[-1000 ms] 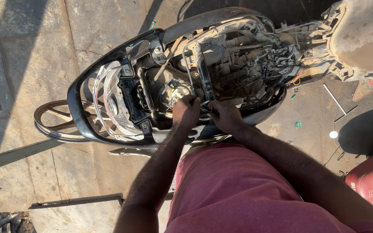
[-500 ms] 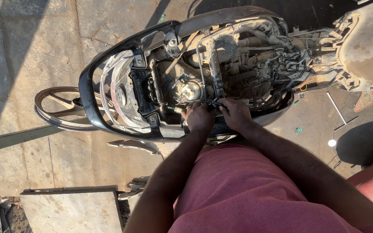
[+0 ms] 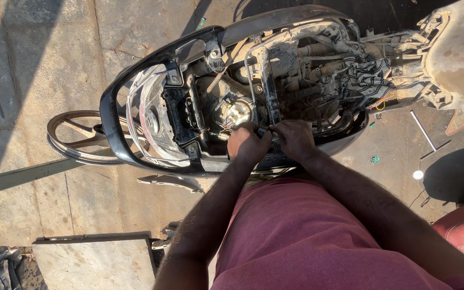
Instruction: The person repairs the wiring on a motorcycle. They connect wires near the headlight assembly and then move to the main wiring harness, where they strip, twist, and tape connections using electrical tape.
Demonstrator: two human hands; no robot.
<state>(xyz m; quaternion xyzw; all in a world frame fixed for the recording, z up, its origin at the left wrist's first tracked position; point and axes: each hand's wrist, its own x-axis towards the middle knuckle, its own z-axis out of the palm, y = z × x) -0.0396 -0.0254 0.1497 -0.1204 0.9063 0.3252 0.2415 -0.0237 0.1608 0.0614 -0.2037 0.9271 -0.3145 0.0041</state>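
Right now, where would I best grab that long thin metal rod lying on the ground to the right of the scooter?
Pinch the metal rod near its middle, coming straight down from above. It lies flat on the paving with open ground either side, so the fingers can close across its narrow width. Both hands are busy at the scooter frame.

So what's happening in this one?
A person stands over a stripped-down scooter with its seat and covers off, frame and wiring bare. The left hand and right hand meet at the near edge of the open body, pinching a small part. What exactly they hold is too small to tell.
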